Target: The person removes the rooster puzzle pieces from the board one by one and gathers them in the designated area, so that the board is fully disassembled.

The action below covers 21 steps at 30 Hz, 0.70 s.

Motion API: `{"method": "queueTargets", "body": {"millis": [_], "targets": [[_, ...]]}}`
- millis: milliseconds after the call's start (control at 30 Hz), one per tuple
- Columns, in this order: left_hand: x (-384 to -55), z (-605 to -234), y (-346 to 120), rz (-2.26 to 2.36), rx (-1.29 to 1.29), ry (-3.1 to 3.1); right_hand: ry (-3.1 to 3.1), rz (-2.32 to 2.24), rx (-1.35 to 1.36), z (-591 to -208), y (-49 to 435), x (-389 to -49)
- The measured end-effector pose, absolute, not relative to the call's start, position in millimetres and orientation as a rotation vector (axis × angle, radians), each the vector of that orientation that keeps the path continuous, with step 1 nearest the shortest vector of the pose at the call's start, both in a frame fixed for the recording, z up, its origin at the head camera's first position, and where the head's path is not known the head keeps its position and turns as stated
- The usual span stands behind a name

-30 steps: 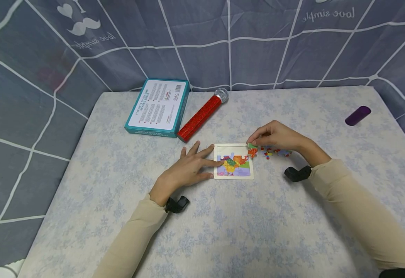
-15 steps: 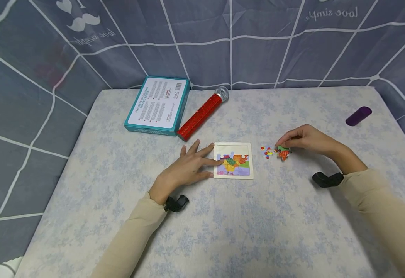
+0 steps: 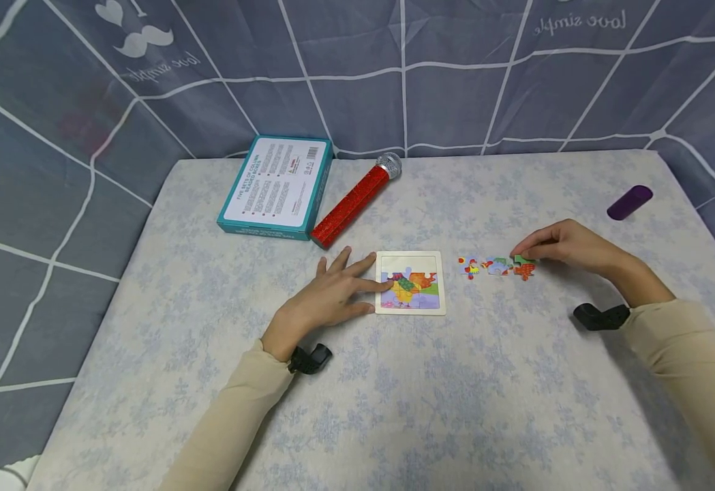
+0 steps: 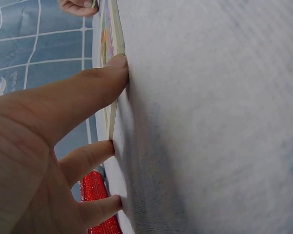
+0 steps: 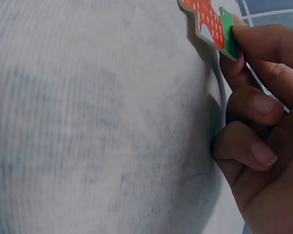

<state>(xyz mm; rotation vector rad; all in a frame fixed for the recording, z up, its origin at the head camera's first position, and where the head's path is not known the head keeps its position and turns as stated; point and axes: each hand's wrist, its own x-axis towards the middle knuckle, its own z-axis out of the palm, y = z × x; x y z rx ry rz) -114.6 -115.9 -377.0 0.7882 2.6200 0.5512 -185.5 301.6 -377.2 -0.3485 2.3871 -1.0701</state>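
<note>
My right hand (image 3: pixel 584 250) pinches a red and green puzzle piece (image 5: pixel 212 24) between thumb and finger, at the right end of a short row of loose pieces. Those loose puzzle pieces (image 3: pixel 495 266), brightly coloured, lie on the table to the right of the frame. The white-edged puzzle frame (image 3: pixel 441 283) has its lower part filled with joined pieces showing a yellow and orange bird; its upper strip is bare board. With spread fingers my left hand (image 3: pixel 320 303) rests at the frame's left side, one finger lying over the picture. Its thumb touches the edge in the left wrist view.
Behind my left hand lie a teal and white box (image 3: pixel 277 184) and a glittery red microphone (image 3: pixel 354 204). A dark purple cylinder (image 3: pixel 630 202) is at the back right. A grey checked curtain (image 3: pixel 455 102) hangs along the table's back edge.
My right hand has carried the red and green piece from the frame's upper right corner rightwards, past the loose pieces. My left hand stays on the frame.
</note>
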Motion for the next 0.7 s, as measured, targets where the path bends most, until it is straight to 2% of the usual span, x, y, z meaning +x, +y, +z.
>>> {"method": "queueTargets", "body": {"millis": [167,700], "targets": [[-114.5,-377.3,-116.1,0.56,0.793,2.621,2.411,-1.037,-0.425,-377.9,302.6,-185.4],[-113.7,-377.3,-115.3,0.567,0.781,2.624,2.541,-0.947,-0.373,-379.6,299.2,-179.8]]}}
